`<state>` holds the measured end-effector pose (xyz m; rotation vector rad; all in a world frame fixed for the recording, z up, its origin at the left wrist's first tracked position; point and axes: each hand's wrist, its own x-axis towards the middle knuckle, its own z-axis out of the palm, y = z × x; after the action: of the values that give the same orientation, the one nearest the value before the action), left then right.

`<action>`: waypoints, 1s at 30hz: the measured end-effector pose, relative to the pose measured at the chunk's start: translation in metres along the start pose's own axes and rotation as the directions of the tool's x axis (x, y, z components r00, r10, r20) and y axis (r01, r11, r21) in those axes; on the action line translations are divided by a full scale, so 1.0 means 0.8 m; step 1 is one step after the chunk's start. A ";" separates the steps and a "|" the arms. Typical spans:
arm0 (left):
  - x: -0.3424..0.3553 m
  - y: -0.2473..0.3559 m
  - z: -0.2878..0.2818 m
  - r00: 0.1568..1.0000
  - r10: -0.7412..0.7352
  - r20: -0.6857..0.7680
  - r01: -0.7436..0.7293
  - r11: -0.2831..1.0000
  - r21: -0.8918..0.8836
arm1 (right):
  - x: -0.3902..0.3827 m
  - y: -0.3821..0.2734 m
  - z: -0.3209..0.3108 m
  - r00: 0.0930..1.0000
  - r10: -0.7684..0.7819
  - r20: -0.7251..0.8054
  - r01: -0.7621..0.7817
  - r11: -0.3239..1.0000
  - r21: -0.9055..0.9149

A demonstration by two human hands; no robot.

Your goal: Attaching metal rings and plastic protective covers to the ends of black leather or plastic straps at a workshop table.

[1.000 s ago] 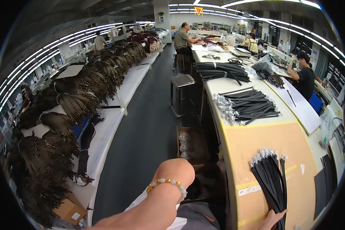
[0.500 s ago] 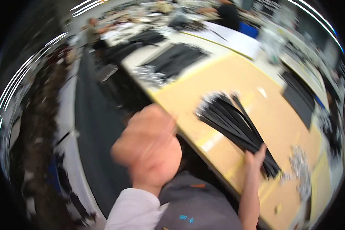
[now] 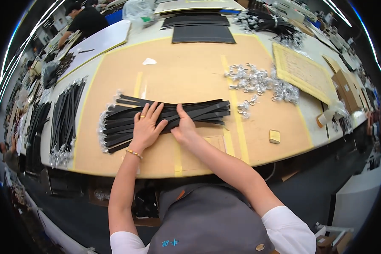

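Note:
A fanned bundle of black straps (image 3: 120, 126) lies crosswise on the tan table board, its plastic-wrapped metal ends fanned out at the left. My left hand (image 3: 147, 128) rests flat on top of the straps with its fingers spread. Beside it, my right hand (image 3: 184, 126) grips the near edge of the bundle around its middle, thumb on top; the other fingers are partly hidden. The plain strap ends at the right stick out past my right hand in uneven layers.
Metal clasps in clear plastic (image 3: 258, 80) lie in a heap at the right, near a small yellowish block (image 3: 274, 136). More black straps (image 3: 67, 116) lie at the left. Black panels (image 3: 203, 34) are stacked at the far edge. A co-worker (image 3: 86, 21) works at the far left.
My view has swung round to face the table. My left hand has come from beside the table onto the straps. The bundle now lies crosswise in view, my right hand nearer its middle.

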<state>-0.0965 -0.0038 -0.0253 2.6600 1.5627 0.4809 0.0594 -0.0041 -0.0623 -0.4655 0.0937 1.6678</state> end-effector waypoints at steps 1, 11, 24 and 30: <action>0.006 -0.003 0.002 1.000 0.004 0.000 -0.004 1.000 0.022 | 0.001 -0.007 0.006 1.000 0.008 0.005 -0.008 1.000 -0.022; 0.016 -0.009 -0.007 0.985 0.155 0.079 -0.160 0.986 0.055 | -0.156 -0.207 -0.049 0.994 -0.110 0.016 0.081 0.617 -0.783; 0.011 -0.003 -0.026 0.941 0.264 0.212 -0.282 0.958 0.058 | -0.176 -0.507 -0.139 0.585 -0.628 0.513 0.055 -0.600 -0.798; 0.012 0.000 -0.029 0.945 0.254 0.207 -0.269 0.962 0.044 | -0.042 -0.587 -0.126 0.547 -0.733 0.403 -0.337 -0.634 -0.696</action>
<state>-0.0986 0.0009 -0.0006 2.8796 1.2024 0.1551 0.5403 0.0069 -0.0462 -2.2977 -1.2568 -0.1394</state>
